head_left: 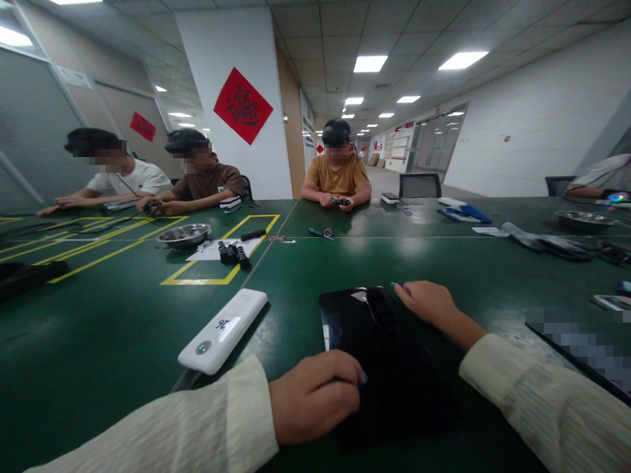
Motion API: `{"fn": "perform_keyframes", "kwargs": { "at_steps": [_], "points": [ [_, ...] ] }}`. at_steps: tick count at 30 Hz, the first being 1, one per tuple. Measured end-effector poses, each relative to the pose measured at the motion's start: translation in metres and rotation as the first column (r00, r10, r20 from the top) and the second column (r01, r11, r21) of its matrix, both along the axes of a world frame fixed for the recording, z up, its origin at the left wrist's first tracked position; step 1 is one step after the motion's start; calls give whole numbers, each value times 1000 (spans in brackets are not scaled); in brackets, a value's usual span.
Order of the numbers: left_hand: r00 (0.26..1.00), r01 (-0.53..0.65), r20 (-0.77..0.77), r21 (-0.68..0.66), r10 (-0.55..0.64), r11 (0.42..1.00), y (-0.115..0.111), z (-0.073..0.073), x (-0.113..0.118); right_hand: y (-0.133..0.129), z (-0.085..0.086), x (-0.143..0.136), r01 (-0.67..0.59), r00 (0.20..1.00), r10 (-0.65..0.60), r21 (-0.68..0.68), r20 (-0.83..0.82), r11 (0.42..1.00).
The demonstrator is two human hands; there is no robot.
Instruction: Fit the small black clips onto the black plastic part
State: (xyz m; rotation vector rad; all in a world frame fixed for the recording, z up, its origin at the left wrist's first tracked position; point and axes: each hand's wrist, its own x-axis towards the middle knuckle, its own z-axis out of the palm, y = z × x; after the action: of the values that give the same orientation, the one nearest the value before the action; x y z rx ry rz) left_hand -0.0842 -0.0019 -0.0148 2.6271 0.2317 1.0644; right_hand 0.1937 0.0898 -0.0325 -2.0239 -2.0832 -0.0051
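A glossy black flat panel (409,381) lies on the green table in front of me. On its far part sits a raised black piece (382,309), beside a small pale patch. My left hand (318,394) is over the panel's near left part, fingers curled in; whatever they may hold is hidden. At the far right edge of the panel, my right hand (428,302) has its fingers drawn together, fingertips close to the raised piece. Whether those fingertips touch it, I cannot tell.
A white power bank (224,332) marked 26 lies left of the panel. Farther off are a metal bowl (185,235), black cylindrical parts (234,255), and a green-handled tool (320,232). Gloves (542,242) lie on the right. Several people sit around the table.
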Motion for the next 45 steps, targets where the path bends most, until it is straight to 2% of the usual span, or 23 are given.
{"fn": "perform_keyframes", "kwargs": {
  "at_steps": [2, 3, 6, 8, 11, 13, 15, 16, 18, 20, 22, 24, 28, 34, 36, 38, 43, 45],
  "points": [
    [975, -155, 135, -150, 175, 977, 1, -3, 4, 1, -1, -1, -7, 999, 7, 15, -33, 1000],
    [950, -196, 196, -232, 243, 953, 3, -5, 7, 1, -1, -1, -10, 998, 12, 29, -61, 1000],
    [882, -179, 307, -483, 357, 857, 8, -9, 14, -1, 4, -3, 1, 981, 19, 104, -191, 995],
    [863, -141, 321, -588, 390, 796, 10, -9, 16, -5, 11, -8, 28, 949, 30, 179, -313, 983],
    [864, -113, 306, -657, 401, 745, 11, -8, 18, -19, 26, -23, 82, 863, 81, 296, -498, 952],
    [866, -98, 305, -673, 395, 733, 10, -6, 17, -34, 37, -38, 94, 784, 166, 378, -598, 921],
    [865, -86, 307, -690, 398, 719, 9, -5, 17, -55, 46, -53, 67, 696, 319, 500, -644, 864],
    [862, -82, 308, -700, 404, 709, 9, -5, 17, -66, 49, -60, 26, 677, 401, 565, -617, 825],
    [851, -78, 316, -714, 419, 696, 9, -4, 17, -86, 52, -72, -120, 719, 517, 650, -465, 751],
    [838, -76, 333, -713, 432, 697, 8, -3, 17, -100, 49, -81, -291, 779, 570, 655, -260, 697],
    [822, -70, 363, -699, 438, 711, 7, -3, 18, -106, 42, -87, -392, 804, 585, 644, -106, 656],
    [807, -63, 394, -683, 440, 728, 5, -4, 19, -105, 33, -91, -406, 833, 553, 650, -26, 642],
    [791, -41, 439, -658, 426, 752, 5, -6, 19, -97, 18, -92, -369, 873, 488, 642, -8, 672],
    [792, 54, 504, -620, 345, 783, 3, -7, 16, -95, 12, -93, -366, 898, 437, 639, 52, 676],
    [791, 93, 513, -639, 334, 763, 1, -6, 16, -95, 12, -94, -370, 900, 430, 655, 75, 659],
    [782, 115, 493, -716, 382, 688, 1, -4, 16, -94, 12, -94, -358, 903, 424, 669, 71, 651],
    [738, 196, 375, -915, 562, 353, 7, 2, 17, -94, 12, -94, -350, 914, 399, 655, 80, 670],
    [722, 239, 358, -932, 592, 272, 9, 4, 17, -94, 11, -95, -345, 920, 380, 658, 96, 670]
  ]
}}
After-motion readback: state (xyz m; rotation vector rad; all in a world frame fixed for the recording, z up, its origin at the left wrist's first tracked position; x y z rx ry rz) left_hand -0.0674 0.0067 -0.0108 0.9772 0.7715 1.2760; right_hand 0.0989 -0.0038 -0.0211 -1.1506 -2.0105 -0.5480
